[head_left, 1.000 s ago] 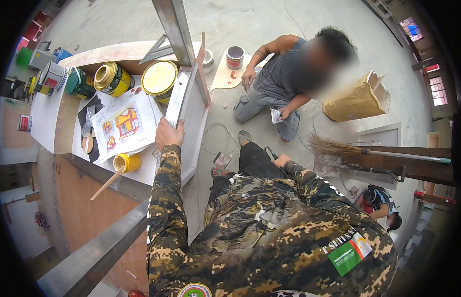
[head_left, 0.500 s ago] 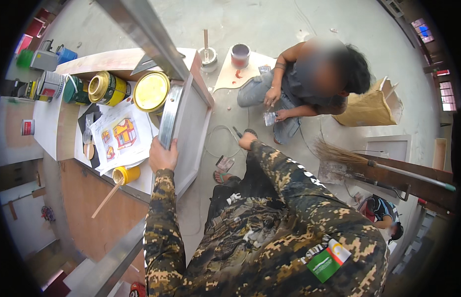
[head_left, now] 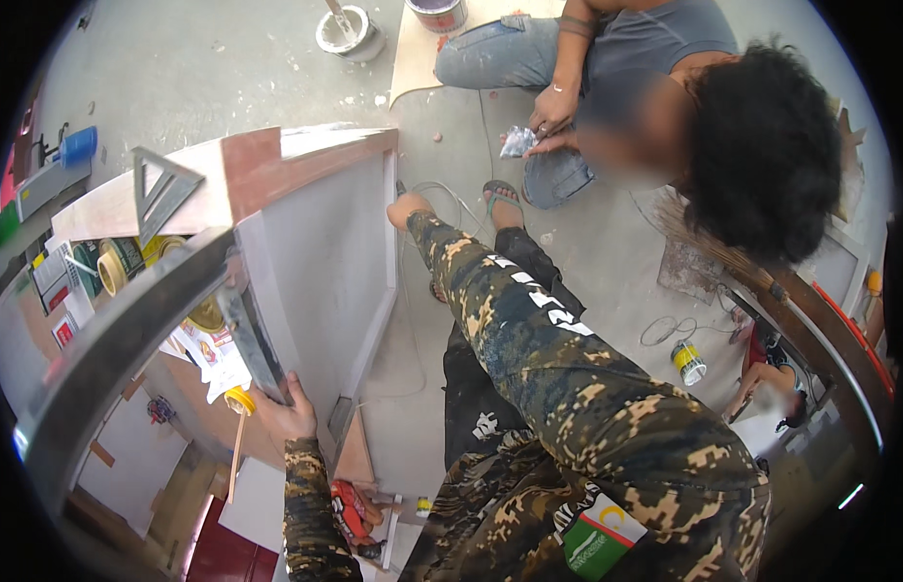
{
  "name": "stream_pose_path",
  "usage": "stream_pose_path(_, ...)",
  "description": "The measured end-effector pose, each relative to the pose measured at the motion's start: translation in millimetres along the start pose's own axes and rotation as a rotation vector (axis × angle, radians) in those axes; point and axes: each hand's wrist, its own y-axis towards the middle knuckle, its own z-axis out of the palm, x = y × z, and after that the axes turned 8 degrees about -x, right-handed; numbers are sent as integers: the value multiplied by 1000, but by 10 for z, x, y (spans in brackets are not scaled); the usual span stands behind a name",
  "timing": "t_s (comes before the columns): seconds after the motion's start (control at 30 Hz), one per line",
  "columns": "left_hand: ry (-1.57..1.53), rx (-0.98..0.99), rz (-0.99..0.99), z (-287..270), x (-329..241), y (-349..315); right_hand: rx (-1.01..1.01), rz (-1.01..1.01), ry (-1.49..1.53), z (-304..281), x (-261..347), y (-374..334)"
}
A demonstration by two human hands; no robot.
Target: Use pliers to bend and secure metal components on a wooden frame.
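My left hand is closed round the lower end of a grey metal bar, thumb up along its side. Just beside that hand are a small yellow tub with a wooden stick and some printed sheets. My right hand is a fist beside the edge of a white panelled cabinet. A short, dark, thin handle pokes out of the fist; the rest of it is hidden. A co-worker's hands hold a small clear plastic packet.
A long metal rail crosses close in front at left. A triangular square lies on the cabinet's edge. The co-worker sits on the floor at right. A white bucket, a cable, a broom and a paint can are around.
My view has shifted, bringing the co-worker closer and the cabinet's side more into sight. My left hand still holds the metal bar; my right fist now appears beside the cabinet's edge.
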Motion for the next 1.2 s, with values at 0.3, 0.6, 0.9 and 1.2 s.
stream_pose_path(0.3, 93, -14, 15, -205, 283, -161, 13, 52, 77, -141, 36, 203)
stream_pose_path(0.6, 228, -44, 128, -266, 235, -200, -8, 79, 119, -254, 169, 254)
stream_pose_path(0.9, 248, -19, 78, -347, 209, -207, -46, 87, 161, -141, 31, 149)
stream_pose_path(1.2, 3, 89, -39, -663, 692, -301, -31, 309, 1125, 332, -534, 413)
